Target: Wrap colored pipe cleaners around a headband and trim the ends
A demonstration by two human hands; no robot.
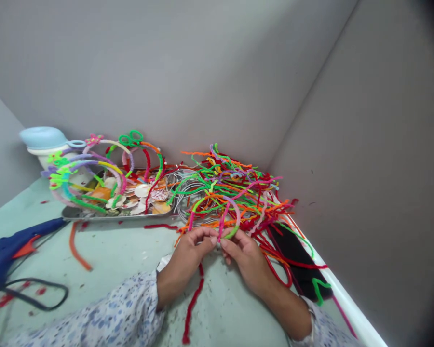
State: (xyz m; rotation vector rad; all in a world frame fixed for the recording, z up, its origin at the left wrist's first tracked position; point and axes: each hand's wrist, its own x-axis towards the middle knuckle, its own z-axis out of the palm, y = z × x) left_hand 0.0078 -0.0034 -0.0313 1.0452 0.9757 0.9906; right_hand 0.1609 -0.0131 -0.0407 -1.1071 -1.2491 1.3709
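A headband-shaped hoop (236,212) wrapped in lilac, pink and green pipe cleaner arches up between my hands. My right hand (248,258) is closed around its green-wrapped end. A pink pipe cleaner (222,220) runs up from the fingertips inside the arch. My left hand (188,258) pinches the lower tip of this pipe cleaner, its thumb almost meeting the right thumb. The hoop's other end drops behind the left fingers, which hide it. Below the left hand, a dark red pipe cleaner (193,303) lies on the table (130,255).
A heap of colourful pipe cleaners (238,178) lies behind my hands, beside coiled silver wire hoops (191,205). Left of them, a metal tray (112,218) holds shells and finished headbands (72,197). A blue glue gun (7,255), its cord, and a blue-lidded container (45,142) are further left.
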